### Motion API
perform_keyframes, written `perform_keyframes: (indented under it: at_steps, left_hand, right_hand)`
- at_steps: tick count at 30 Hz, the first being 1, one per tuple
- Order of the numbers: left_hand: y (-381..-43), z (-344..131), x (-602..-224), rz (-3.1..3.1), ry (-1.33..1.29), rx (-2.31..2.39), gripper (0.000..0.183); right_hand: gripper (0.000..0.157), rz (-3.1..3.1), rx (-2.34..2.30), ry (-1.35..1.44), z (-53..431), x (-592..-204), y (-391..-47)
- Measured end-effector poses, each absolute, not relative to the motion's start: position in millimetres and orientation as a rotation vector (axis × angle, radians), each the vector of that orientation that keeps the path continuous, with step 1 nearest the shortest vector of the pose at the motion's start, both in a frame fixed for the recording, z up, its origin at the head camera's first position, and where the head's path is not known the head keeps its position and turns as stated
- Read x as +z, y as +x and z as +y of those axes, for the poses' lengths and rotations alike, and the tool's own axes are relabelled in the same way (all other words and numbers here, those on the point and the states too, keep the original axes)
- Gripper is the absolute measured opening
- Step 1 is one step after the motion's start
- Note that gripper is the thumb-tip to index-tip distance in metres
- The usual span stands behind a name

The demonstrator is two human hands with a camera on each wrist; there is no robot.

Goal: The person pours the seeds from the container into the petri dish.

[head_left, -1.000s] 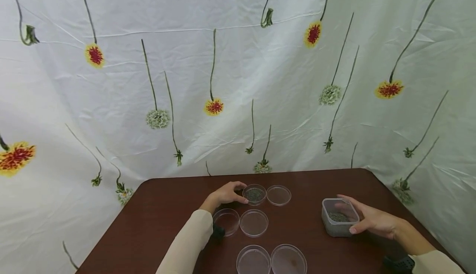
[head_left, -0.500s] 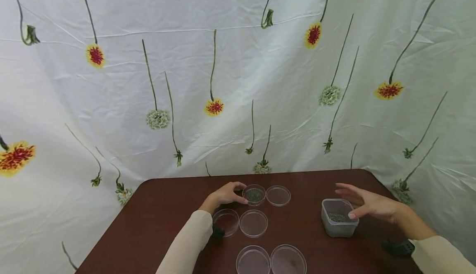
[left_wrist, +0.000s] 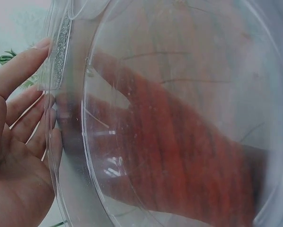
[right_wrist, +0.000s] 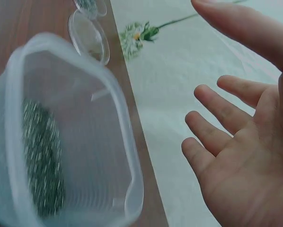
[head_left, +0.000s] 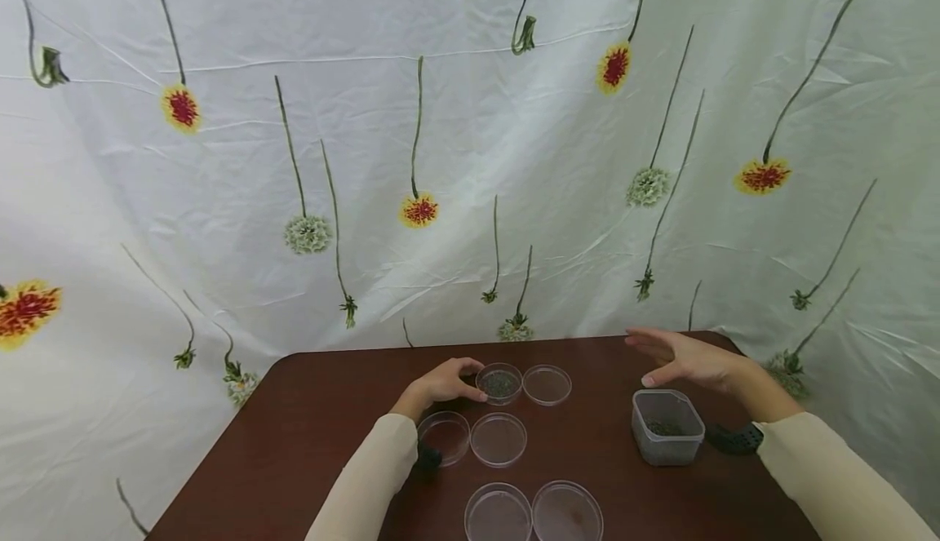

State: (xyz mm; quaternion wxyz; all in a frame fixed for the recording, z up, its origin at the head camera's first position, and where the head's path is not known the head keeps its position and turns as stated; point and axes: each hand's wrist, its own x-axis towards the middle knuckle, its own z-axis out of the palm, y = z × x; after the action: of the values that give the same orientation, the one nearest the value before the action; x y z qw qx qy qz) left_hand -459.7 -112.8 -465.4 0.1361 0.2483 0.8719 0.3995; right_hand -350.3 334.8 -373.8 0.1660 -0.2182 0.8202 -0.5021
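At the back of the table, my left hand (head_left: 446, 382) holds the left edge of a round clear petri dish (head_left: 500, 384) between thumb and fingers. Dark green-grey flakes or grains cover the bottom of this dish. My right hand (head_left: 690, 361) is in the air beyond a square clear plastic container (head_left: 667, 448), its fingers spread and touching nothing. More of the same green bits (right_wrist: 43, 158) lie in the container, as the right wrist view shows. Up close in the left wrist view, the thumb (left_wrist: 25, 68) meets the dish's side.
Right of the filled dish stands another clear dish (head_left: 547, 385). Nearer are two dishes side by side, the left one (head_left: 444, 438) partly under the left wrist, and the right one (head_left: 498, 440). Two more (head_left: 498, 516) (head_left: 568, 515) lie at the front. A flowered cloth (head_left: 470, 157) hangs behind the brown table (head_left: 330, 419).
My right hand has let go of the square container, lifted, and moved left and away over its far side. The left hand keeps its place at the dish.
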Motion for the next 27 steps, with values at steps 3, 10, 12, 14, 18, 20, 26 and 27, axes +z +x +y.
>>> perform_keyframes:
  at_steps: [3,10,12,14,18,20,26,27]
  left_hand:
    - [-461,-114,-466,2.527,0.712,1.150,0.062]
    - [-461,-115,-465,2.525,0.714,1.139,0.064]
    - [-461,-115,-466,2.525,0.711,1.141,0.064]
    - [-461,-114,-466,2.524,0.710,1.146,0.063]
    - [-460,-114,-467,2.520,0.704,1.154,0.064]
    - [-460,-114,-467,2.523,0.703,1.156,0.064]
    - [-460,-114,-467,2.531,0.715,1.158,0.062]
    - [-460,-114,-467,2.533,0.720,1.154,0.062]
  right_hand:
    - [0.099,2.335,-1.413,-0.614,320,-372,-360]
    - [0.099,2.322,-1.396,-0.660,290,-373,-377]
    - [0.098,2.304,-1.409,-0.672,284,-374,-381]
    - [0.097,2.282,-1.419,-0.687,280,-375,-383]
    - [0.096,2.275,-1.412,-0.694,272,-376,-388]
    - [0.096,2.284,-1.410,-0.680,268,-375,-390]
    - [0.096,2.318,-1.418,-0.659,255,-377,-396]
    - [0.096,2.317,-1.423,-0.659,253,-377,-397]
